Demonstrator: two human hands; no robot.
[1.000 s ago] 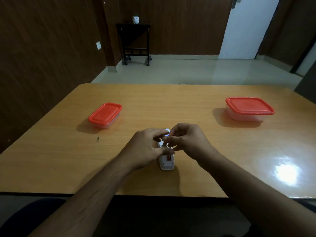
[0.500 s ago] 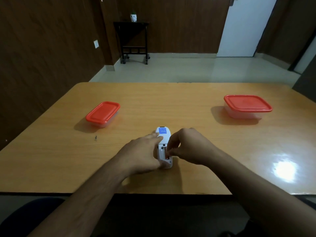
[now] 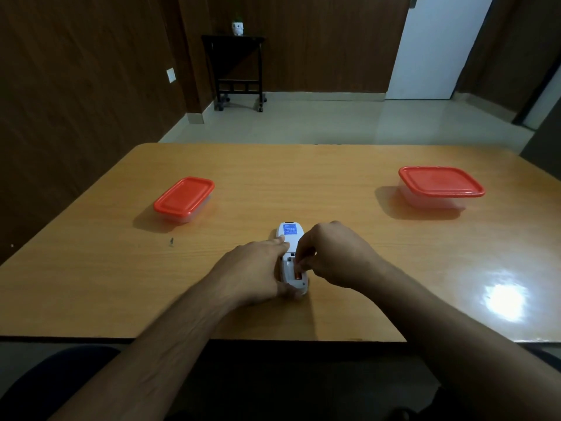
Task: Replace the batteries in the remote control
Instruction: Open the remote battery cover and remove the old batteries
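Observation:
A white remote control (image 3: 290,238) lies face down on the wooden table (image 3: 303,183), its blue label toward the far end and its battery compartment uncovered at the near end. My left hand (image 3: 252,268) lies along its left side and holds it steady against the table. The fingertips of my right hand (image 3: 334,256) are pinched together inside the compartment on an orange battery (image 3: 298,273). Only the battery's near end shows below my fingers. The compartment's cover is not visible.
A small clear container with a red lid (image 3: 183,198) stands on the table at the left. A larger red-lidded container (image 3: 440,185) stands at the right. A tiny dark speck (image 3: 171,240) lies left of the remote. A lamp glare marks the table's right front.
Both hands were raised together over the remote's middle one second ago. They have come down, the left hand now flat beside the remote and the right hand's fingers in the compartment.

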